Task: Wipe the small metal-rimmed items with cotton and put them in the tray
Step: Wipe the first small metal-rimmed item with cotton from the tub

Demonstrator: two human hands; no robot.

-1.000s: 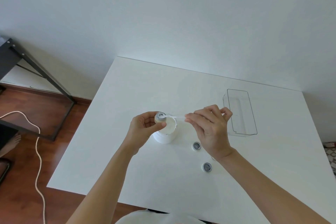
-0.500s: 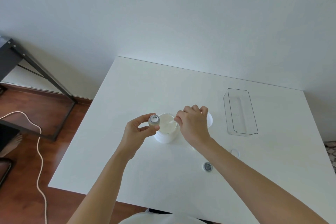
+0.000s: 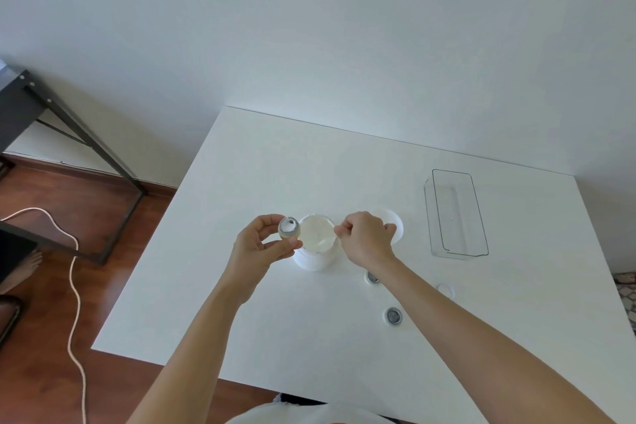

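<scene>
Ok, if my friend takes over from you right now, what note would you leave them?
Left hand holds one metal-rimmed item up beside the open white jar.
Right hand pinches a strand of cotton over the jar's mouth.
Two more rimmed items lie on the table, one partly hidden by the right forearm.
The clear tray at far right has no items in it.
Done: nothing trayed yet.
Left: wipe the held item, tray it, then the other two.

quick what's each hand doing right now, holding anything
Left hand: pinching a small metal-rimmed item between thumb and fingers.
Right hand: fingers curled, pinching a strand of cotton over the white jar.
</scene>
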